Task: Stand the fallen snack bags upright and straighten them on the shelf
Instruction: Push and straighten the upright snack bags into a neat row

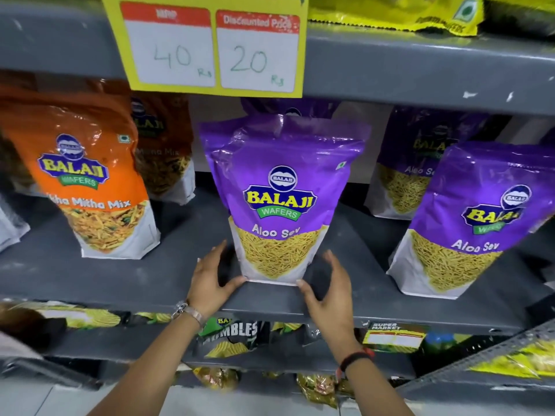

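Note:
A purple Aloo Sev bag (280,187) stands upright in the middle of the grey shelf (120,283). My left hand (211,279) is at its lower left corner, thumb tip touching the bag's base, fingers spread. My right hand (329,285) is at the lower right corner, thumb tip against the base, fingers apart. Neither hand grips the bag. Another purple Aloo Sev bag (471,214) stands upright to the right, with one more (411,163) behind it. An orange mix bag (90,181) stands upright at the left, a second one (163,148) behind it.
A yellow price sign (210,46) hangs from the shelf above, over the middle bag's top. Yellow bags (396,13) lie on the top shelf. Dark and yellow snack packs (234,334) fill the lower shelf. A small price tag (393,337) sits on the shelf edge.

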Motion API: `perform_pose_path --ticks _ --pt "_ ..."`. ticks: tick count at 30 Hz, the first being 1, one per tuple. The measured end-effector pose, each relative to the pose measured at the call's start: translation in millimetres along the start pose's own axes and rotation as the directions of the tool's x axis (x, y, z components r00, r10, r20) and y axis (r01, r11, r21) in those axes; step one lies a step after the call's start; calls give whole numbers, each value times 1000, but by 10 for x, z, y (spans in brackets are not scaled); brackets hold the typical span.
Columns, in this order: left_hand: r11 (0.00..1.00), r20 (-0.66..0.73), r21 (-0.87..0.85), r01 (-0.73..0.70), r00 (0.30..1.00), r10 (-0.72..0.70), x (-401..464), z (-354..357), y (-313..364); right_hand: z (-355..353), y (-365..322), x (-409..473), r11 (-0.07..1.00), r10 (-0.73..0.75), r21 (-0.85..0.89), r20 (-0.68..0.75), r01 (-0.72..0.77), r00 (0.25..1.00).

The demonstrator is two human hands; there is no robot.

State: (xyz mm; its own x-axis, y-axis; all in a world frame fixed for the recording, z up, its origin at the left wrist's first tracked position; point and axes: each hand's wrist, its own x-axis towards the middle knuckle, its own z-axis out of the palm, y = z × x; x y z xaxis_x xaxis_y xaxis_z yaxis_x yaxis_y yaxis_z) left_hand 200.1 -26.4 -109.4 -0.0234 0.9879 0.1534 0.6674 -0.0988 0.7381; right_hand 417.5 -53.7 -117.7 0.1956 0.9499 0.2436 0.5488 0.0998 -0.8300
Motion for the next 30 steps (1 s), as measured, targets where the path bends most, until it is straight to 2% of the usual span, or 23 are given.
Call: perform_pose_path --ticks 2,5,9,12,15,17,20,23,27,30 --pt "993 -69 105 -53 996 60 -114 -143 -119 32 -131 -207 982 -154 -115 -37 149 987" --pt "950 -78 302 -80 991 108 -244 -490 -368 296 -354 -379 889 -383 -218 126 403 915" --pt "894 -113 448 5 992 51 -336 -1046 -771 856 -642 -325 825 -446 -207 334 526 830" --pt "877 -135 469 102 990 -42 -318 -1457 -1118 1315 -916 -217 746 -441 -318 423 586 791" --pt "866 -104 485 122 991 -82 -163 -1760 -1451 1766 -1167 -89 725 -422 -360 441 587 792" --pt "867 -78 489 99 995 -70 -10 -1880 -1598 1990 -1258 -23 778 -428 -293 399 556 811" --pt "892 -20 447 63 998 -61 254 -2024 -1829 2304 -1370 86 933 -237 -145 440 330 866" --pt "928 22 367 63 997 -76 495 -2082 -2009 2537 -1407 193 987 -143 -14 406 163 902" --pt "957 135 286 -37 991 -2 617 -2097 -2043 2596 -1469 186 992 -63 -74 395 100 916" --pt "969 147 245 -40 989 4 584 -2093 -2015 2582 -1506 139 993 -23 -97 370 63 929"
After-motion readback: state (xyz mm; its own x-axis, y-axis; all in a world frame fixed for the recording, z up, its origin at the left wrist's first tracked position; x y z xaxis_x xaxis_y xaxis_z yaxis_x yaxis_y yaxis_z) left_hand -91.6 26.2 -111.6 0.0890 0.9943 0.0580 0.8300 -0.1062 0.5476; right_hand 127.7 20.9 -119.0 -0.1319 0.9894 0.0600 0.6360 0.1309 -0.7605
